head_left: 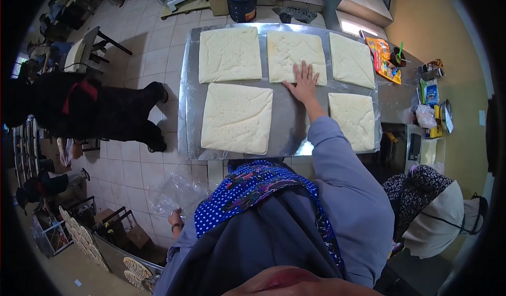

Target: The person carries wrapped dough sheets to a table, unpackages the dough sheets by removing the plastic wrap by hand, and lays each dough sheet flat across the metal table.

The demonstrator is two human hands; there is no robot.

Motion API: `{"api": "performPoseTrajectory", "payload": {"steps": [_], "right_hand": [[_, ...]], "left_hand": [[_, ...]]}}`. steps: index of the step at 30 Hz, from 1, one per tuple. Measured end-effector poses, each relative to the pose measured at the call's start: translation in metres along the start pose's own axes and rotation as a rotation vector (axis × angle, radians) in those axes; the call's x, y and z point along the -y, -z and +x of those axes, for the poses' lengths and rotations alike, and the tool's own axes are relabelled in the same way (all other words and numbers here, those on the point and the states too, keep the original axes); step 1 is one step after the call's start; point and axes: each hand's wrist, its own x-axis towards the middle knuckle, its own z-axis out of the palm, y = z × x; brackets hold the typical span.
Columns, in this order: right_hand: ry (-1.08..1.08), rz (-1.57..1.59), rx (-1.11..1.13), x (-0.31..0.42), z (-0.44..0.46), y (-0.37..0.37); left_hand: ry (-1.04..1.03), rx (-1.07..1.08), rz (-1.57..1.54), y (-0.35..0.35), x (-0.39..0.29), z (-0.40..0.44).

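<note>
Several flat, square, pale dough slabs lie on a shiny metal table (290, 117). My right hand (303, 85) rests with spread fingers on the near edge of the top middle slab (292, 51). Left of it lies another slab (230, 55), and to the right a third (351, 60). In the near row are a wrinkled slab (237, 118) at left and a smaller-looking one (352, 122) at right. Low at the left, my left hand (175, 218) is closed on a crumpled clear plastic sheet (176, 190), beside my body and away from the table.
A person in dark clothes (105, 106) stands left of the table. Orange packets (385, 59), a blue packet (431, 92) and a plastic bag (425, 116) lie at the right. A dark water jug (242, 3) stands behind. Round woven-looking items (87, 238) are at the lower left.
</note>
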Motion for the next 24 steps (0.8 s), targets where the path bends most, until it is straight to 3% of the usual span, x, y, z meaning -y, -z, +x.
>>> {"api": "performPoseTrajectory", "payload": {"steps": [1,3,4,6,8,10,14,16,19,20,22,24], "right_hand": [[-0.004,-0.002,0.01,0.01,0.0,0.008],[-0.009,0.013,-0.144,0.026,-0.001,0.015],[0.04,-0.032,-0.23,0.039,-0.006,0.018],[0.229,0.297,-0.249,0.064,-0.024,0.002],[0.379,0.491,-0.086,0.094,-0.038,-0.008],[0.412,0.397,-0.049,0.129,-0.046,0.003],[0.368,0.36,-0.041,0.176,-0.034,-0.014],[0.308,0.421,-0.023,0.194,-0.033,-0.017],[0.386,0.468,0.104,0.208,-0.034,-0.018],[0.394,0.471,0.103,0.212,-0.034,-0.018],[0.53,0.521,0.104,0.219,-0.036,-0.022],[0.517,0.519,0.133,0.223,-0.034,-0.022]], "left_hand": [[0.005,-0.001,0.01,0.004,-0.003,0.005],[-0.233,0.128,0.28,0.01,-0.014,0.013],[-0.195,0.089,0.325,0.005,-0.02,0.023],[-0.197,0.115,0.342,-0.004,-0.042,0.011],[-0.199,0.142,0.36,-0.01,-0.05,0.005],[-0.271,0.215,0.447,-0.013,-0.044,0.01],[-0.197,0.162,0.314,-0.013,-0.039,-0.018],[-0.271,0.107,0.368,-0.01,-0.031,-0.039],[-0.259,0.133,0.433,0.004,0.012,-0.049],[-0.471,0.154,0.892,0.015,0.062,-0.017],[-0.365,0.154,0.863,0.031,0.087,-0.03],[-0.27,0.17,0.838,0.024,0.098,-0.044]]}}
